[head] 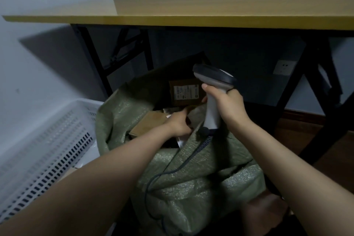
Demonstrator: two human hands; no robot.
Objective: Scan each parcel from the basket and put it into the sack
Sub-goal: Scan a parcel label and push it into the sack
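Left hand (178,123): deep in the mouth of the sack (191,178), on top of a flat brown parcel (148,123). Its fingertips are hidden, so I cannot tell if it grips or has let go.
Right hand (229,106): wrapped tight round the handle of the scanner (212,75), just right of the left hand.
Scanner head: up high, facing far and left over the sack mouth.
Parcel: inside the sack, under and left of the left hand. Its long side runs from near-left to far-right.
Labelled box (184,93): at the far side of the sack, label up.
Basket (47,140): just beside the sack, on its left.
Which hand goes next: likely the left one. It is nearer the basket, and the right one is busy.
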